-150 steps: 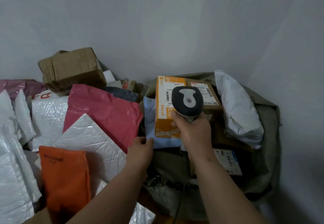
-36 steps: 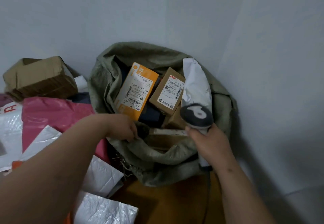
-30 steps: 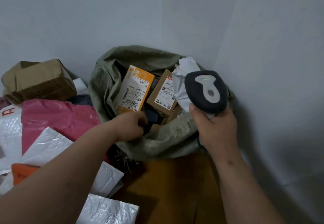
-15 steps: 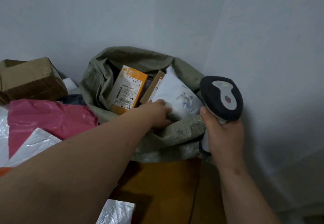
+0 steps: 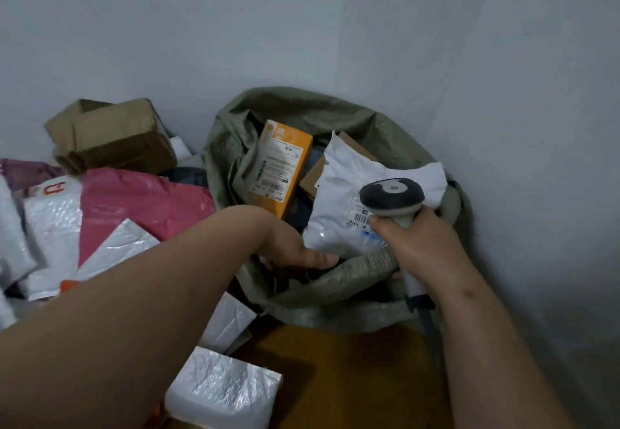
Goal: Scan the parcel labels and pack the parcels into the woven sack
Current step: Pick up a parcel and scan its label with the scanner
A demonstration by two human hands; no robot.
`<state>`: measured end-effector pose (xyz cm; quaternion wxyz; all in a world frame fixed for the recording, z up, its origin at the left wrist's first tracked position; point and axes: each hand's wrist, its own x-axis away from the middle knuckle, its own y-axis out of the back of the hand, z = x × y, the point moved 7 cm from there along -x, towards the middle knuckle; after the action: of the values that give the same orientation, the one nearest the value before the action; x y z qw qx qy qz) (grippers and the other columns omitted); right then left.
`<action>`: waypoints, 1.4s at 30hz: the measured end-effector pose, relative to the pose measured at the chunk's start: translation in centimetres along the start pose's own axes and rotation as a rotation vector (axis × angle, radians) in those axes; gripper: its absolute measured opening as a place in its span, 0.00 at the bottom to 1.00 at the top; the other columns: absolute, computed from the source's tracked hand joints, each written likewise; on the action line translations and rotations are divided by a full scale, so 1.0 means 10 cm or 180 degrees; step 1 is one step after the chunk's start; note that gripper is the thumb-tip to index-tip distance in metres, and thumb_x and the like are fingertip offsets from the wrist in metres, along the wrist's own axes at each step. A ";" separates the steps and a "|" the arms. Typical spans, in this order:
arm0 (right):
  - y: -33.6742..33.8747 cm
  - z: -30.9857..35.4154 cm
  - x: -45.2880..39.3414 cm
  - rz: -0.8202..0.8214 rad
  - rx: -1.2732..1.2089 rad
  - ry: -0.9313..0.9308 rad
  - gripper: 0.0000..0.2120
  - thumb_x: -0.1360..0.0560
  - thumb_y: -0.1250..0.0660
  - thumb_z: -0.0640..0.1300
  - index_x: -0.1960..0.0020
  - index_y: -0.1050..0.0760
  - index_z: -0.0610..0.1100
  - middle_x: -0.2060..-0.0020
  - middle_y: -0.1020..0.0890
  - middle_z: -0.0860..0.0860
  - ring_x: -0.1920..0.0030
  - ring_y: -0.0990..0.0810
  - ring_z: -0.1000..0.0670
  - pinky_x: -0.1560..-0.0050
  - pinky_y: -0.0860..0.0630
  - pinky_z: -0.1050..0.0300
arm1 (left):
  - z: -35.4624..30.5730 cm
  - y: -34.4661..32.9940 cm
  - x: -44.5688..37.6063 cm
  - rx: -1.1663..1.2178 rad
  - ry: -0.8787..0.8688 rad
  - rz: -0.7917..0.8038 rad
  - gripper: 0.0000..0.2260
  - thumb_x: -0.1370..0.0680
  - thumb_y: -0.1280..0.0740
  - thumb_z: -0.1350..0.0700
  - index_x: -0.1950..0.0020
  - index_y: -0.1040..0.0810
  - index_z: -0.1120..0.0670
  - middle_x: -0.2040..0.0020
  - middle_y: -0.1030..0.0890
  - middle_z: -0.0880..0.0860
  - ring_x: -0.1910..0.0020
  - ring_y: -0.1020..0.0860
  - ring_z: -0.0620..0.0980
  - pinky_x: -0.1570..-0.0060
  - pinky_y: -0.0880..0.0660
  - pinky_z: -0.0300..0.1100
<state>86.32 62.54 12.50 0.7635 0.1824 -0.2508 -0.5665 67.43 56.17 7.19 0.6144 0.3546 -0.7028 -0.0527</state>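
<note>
The green woven sack [image 5: 339,289] stands open in the wall corner. Inside it an orange box [image 5: 280,167] leans upright, with a brown box [image 5: 310,178] partly hidden beside it. A white poly parcel [image 5: 339,207] lies on top, label up. My left hand [image 5: 295,247] reaches into the sack's mouth with fingers straight, touching the lower edge of the white parcel. My right hand [image 5: 416,244] grips the handle of the barcode scanner [image 5: 391,195], whose dark head hovers over the white parcel's label.
Left of the sack lies a heap of parcels: a pink mailer [image 5: 141,204], white bubble mailers [image 5: 53,220], a torn cardboard box [image 5: 110,135]. A white wrapped parcel [image 5: 223,391] sits near me on the orange-brown floor [image 5: 335,371]. Grey walls close in behind and right.
The white parcel has settled flat on top in the sack with its label showing. My right hand brought the scanner down and left over that label. My left hand slid to the parcel's lower edge.
</note>
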 end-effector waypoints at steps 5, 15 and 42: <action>-0.16 0.33 0.34 0.0273 0.0785 0.0244 0.12 0.26 0.32 0.61 0.55 0.29 0.54 0.59 0.17 0.50 0.62 0.15 0.48 0.51 0.19 0.48 | 0.21 0.04 0.34 -0.0041 -0.0322 -0.0921 0.26 0.21 0.44 0.33 0.36 0.22 0.49 0.43 0.20 0.49 0.44 0.23 0.49 0.39 0.29 0.47; -1.10 0.36 1.22 0.0593 -0.0579 0.0245 0.12 0.26 0.27 0.53 0.46 0.24 0.51 0.61 0.16 0.52 0.71 0.16 0.53 0.73 0.25 0.62 | 1.39 -0.42 0.95 0.1133 -0.0633 -0.3639 0.14 0.22 0.30 0.51 0.40 0.20 0.55 0.48 0.21 0.51 0.52 0.24 0.47 0.52 0.32 0.40; -3.62 0.01 2.18 0.2673 -0.0245 0.0257 0.14 0.35 0.26 0.64 0.53 0.23 0.63 0.55 0.20 0.66 0.47 0.21 0.58 0.47 0.26 0.59 | 2.84 -3.01 1.15 0.3508 0.1556 -0.3277 0.19 0.22 0.32 0.51 0.33 0.29 0.52 0.38 0.26 0.55 0.40 0.26 0.53 0.43 0.26 0.47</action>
<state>63.32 31.11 -3.92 0.9435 0.0579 -0.2518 -0.2076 54.96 17.03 -5.45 0.3857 0.8898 -0.2204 0.1047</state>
